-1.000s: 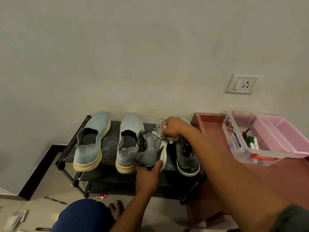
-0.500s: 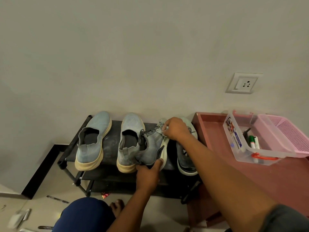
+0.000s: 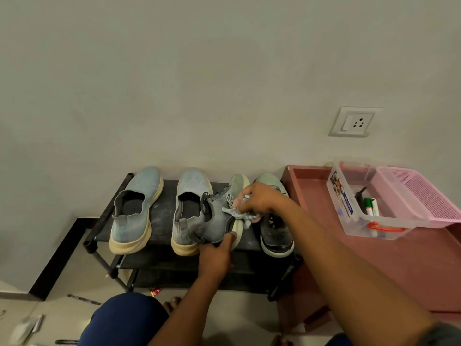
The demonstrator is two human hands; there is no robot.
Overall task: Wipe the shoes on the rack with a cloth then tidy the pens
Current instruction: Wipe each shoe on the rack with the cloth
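Head view, black rack (image 3: 159,216), plaster wall (image 3: 199,83)

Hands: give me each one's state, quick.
Left hand: fingers grip the tilted grey shoe.
Right hand: fingers hold the cloth against it.

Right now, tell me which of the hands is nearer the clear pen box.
Right. The right hand, gripping the cloth, is closer to the clear pen box; the left hand holds the tilted shoe, farther left.
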